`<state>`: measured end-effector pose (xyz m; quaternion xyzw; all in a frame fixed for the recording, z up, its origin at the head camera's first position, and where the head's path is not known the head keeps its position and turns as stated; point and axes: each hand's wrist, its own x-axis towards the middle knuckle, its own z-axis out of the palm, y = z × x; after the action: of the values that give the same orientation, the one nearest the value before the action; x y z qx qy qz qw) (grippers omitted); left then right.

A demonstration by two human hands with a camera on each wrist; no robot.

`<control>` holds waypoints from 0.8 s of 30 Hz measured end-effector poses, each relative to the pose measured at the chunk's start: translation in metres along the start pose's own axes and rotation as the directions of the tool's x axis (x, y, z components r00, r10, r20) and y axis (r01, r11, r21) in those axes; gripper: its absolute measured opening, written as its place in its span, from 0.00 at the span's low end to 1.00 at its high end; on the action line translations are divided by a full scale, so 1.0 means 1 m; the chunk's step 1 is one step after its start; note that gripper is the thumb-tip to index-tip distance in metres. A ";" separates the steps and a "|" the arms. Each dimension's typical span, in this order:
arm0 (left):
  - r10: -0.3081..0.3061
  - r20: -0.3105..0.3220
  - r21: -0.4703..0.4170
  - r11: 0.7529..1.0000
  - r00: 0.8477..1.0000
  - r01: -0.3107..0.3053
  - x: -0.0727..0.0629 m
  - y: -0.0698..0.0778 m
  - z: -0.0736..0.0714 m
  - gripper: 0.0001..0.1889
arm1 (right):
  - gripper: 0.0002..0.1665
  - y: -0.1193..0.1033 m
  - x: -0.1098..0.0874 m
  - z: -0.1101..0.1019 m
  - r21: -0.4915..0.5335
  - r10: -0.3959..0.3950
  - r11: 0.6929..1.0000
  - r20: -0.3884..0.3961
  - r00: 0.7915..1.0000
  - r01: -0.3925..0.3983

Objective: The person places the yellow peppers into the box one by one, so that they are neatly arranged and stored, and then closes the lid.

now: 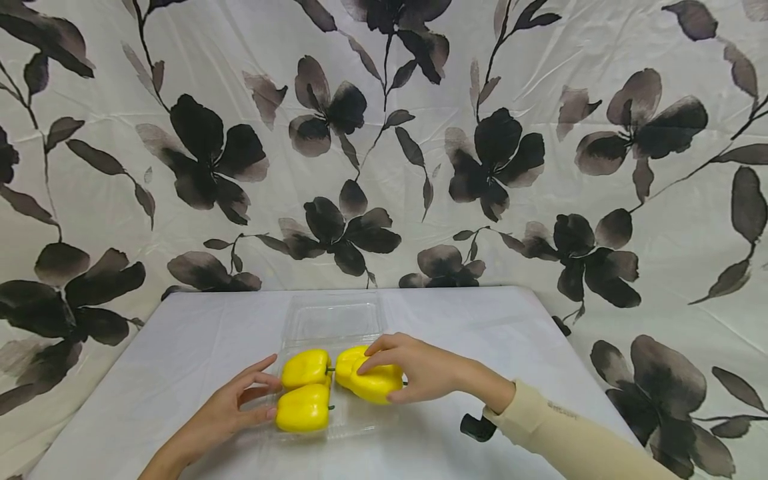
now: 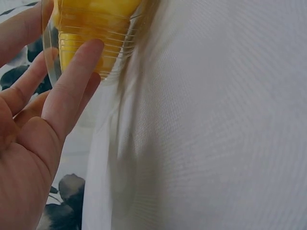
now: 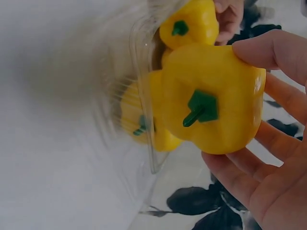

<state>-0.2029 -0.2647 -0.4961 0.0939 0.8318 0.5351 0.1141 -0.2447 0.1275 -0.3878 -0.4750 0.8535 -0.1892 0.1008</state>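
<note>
Cream fabric sleeve [image 1: 558, 427], one, cuff turned back; to the right of and nearer than the container. Small black object [image 1: 478, 427], one, beside the cuff.

Clear, rectangular, hinged plastic container [image 1: 360, 420], one, on a worktop [image 1: 486, 327] covered in white cloth; its transparent lid [image 1: 335, 319] lies back beyond the far edge.

Glossy yellow bell peppers with green stems, four. Far-left pepper [image 1: 305, 369] and near-left pepper [image 1: 303, 408], side by side in the container's left half, stems towards its right. Far-right pepper [image 1: 350, 360], in the container's right half, partly hidden. Held pepper [image 3: 216, 86], over the container's right half; contact with the base cannot be told.

Right hand [image 1: 427, 370], one, to the container's right: thumb on one side of the held pepper, fingers spread round the other, gripping it.

Left hand [image 1: 231, 403], one, at the container's left wall: fingers parted and gently bent, nothing gripped, near-left pepper just beside its fingertips.

Pale fabric backdrop with dark flowers [image 1: 420, 187], one, beyond the container.
</note>
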 end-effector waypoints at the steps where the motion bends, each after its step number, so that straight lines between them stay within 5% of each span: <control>1: 0.000 -0.001 0.000 1.000 1.000 0.000 0.000 0.000 0.000 0.26 | 0.32 -0.001 0.001 0.001 -0.003 -0.005 1.000 0.005 1.000 0.005; 24: 0.018 0.004 0.001 1.000 1.000 -0.018 -0.001 0.000 -0.001 0.25 | 0.32 -0.002 0.023 0.017 -0.015 -0.072 0.997 0.122 0.990 0.074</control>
<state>-0.2025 -0.2655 -0.4963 0.1028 0.8308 0.5356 0.1109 -0.2490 0.1033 -0.4025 -0.5176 0.8296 -0.1551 0.1409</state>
